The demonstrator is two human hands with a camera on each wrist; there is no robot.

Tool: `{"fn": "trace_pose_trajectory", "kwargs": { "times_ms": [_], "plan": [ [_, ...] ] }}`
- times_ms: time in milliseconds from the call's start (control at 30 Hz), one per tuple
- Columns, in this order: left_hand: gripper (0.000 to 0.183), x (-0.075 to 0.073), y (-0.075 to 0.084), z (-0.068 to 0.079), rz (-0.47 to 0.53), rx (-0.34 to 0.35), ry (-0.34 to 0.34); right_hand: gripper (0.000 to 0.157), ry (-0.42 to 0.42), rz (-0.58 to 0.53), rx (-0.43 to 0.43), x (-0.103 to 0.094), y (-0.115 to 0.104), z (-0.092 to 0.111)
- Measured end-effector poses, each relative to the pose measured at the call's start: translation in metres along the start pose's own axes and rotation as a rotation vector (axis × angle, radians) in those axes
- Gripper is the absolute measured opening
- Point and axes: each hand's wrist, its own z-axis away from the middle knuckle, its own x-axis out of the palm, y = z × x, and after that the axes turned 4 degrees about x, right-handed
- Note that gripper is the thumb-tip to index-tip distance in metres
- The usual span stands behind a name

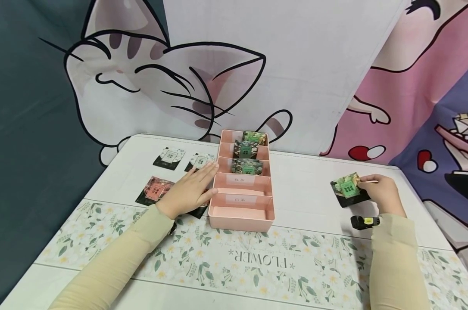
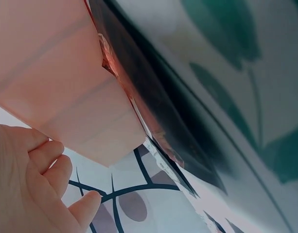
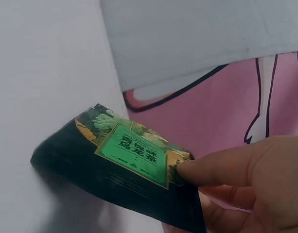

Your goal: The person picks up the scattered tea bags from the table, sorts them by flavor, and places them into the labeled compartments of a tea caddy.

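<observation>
My right hand (image 1: 385,193) pinches a green-and-black tea sachet (image 1: 348,188) by its edge, on the right side of the table. In the right wrist view, the thumb presses on the face of the sachet (image 3: 134,155), which is tilted and slightly bent. A pink divided box (image 1: 241,221) stands mid-table; sachets with green labels (image 1: 245,149) sit in its three far compartments. The two near compartments hold none. My left hand (image 1: 189,189), fingers extended, touches the left side of the box. Under this hand, a dark sachet (image 1: 198,212) is partly hidden.
Left of the box lie a red-labelled sachet (image 1: 155,190) and two white-labelled sachets (image 1: 169,158) (image 1: 200,161). A floral cloth strip (image 1: 257,262) crosses the table's near part. Behind the table hangs a cartoon-printed curtain (image 1: 307,86).
</observation>
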Motion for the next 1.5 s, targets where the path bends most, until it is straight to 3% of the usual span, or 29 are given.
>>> {"fn": "trace_pose_trajectory", "kwargs": {
  "times_ms": [167, 333, 1000, 1500],
  "plan": [
    [0.069, 0.001, -0.001, 0.000, -0.002, -0.001, -0.002, 0.045, -0.014, -0.067, -0.021, 0.002, -0.007, 0.004],
    [0.069, 0.001, 0.000, 0.000, 0.002, -0.002, -0.002, 0.046, -0.044, -0.149, 0.012, 0.005, -0.013, 0.006],
    [0.070, 0.002, -0.001, 0.001, 0.002, 0.005, -0.005, 0.023, -0.063, -0.450, -0.045, 0.031, -0.042, 0.010],
    [0.070, 0.002, -0.001, 0.000, -0.018, -0.001, -0.004, 0.014, 0.043, -0.567, -0.111, 0.053, -0.071, 0.004]
  ]
}}
